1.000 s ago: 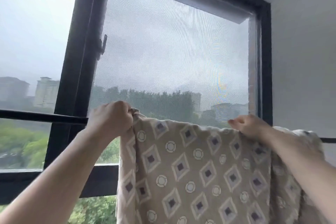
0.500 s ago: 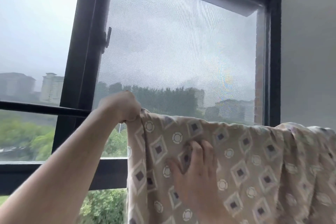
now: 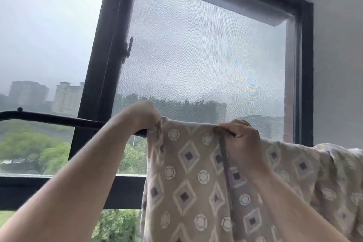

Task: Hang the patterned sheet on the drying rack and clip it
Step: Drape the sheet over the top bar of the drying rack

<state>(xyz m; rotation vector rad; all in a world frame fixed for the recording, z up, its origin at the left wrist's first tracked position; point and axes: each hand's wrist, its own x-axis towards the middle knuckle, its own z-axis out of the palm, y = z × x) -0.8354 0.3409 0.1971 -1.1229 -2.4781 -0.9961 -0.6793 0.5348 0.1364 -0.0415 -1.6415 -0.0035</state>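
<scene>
My left hand (image 3: 146, 117) is curled tight on the left corner of the patterned sheet (image 3: 188, 173), right up at the bar. My right hand (image 3: 242, 136) pinches the top fold further along, fingers hooked over the crest. Between the two hands the cloth hangs fairly flat over the drying rack's black rail (image 3: 51, 118), which runs left to right across the window (image 3: 206, 55). That's the line everything turns on. Bare rail stretches away to the left of my left hand. The bunched cloth (image 3: 341, 159) sits over the rail to the right, beyond my right hand, so I reckon the right is the nearer one for spreading it out. Nothing to clip with shows anywhere, and the clipping isn't done yet.
</scene>
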